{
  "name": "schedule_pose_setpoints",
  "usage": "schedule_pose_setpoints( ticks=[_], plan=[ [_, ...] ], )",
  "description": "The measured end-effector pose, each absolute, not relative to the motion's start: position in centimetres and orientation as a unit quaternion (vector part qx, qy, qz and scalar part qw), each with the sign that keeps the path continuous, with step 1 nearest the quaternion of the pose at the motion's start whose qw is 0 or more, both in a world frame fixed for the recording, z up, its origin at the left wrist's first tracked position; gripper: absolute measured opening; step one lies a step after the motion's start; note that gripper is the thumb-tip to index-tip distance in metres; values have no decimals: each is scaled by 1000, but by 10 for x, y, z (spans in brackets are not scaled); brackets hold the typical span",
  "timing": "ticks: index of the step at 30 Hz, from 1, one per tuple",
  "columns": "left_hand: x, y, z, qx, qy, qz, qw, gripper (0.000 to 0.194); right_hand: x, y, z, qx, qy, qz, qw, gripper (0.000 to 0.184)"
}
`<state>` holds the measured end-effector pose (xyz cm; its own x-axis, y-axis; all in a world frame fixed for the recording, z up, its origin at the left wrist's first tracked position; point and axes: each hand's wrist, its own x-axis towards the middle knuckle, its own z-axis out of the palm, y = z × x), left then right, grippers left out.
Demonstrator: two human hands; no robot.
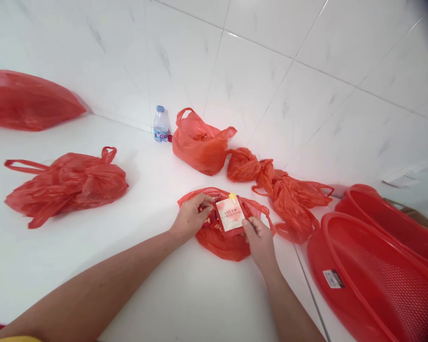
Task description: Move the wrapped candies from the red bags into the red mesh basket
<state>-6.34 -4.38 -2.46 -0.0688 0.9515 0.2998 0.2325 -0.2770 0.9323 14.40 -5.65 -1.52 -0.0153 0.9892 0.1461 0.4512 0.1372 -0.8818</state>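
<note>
The right hand (262, 240) pinches the card (230, 213) by its near right edge, thumb against fingers, so the card lies just beyond and left of that grip, its long axis seemingly running away toward the yellow clip (233, 196). Left of the card, the left hand (190, 217) curls thumb toward fingertips over red packets (217, 225) in the open bag (228, 249), whether grasping one I cannot tell; beyond both grips stands a bottle (160, 127).
</note>
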Motion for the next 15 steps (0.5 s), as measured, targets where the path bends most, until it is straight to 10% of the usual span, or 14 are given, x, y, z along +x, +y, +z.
schedule_pose_setpoints(
  ticks=[15],
  plan=[
    [-64,-44,-25,592,516,519,338,6,142,-56,-20,-568,-634,329,409,27]
  ],
)
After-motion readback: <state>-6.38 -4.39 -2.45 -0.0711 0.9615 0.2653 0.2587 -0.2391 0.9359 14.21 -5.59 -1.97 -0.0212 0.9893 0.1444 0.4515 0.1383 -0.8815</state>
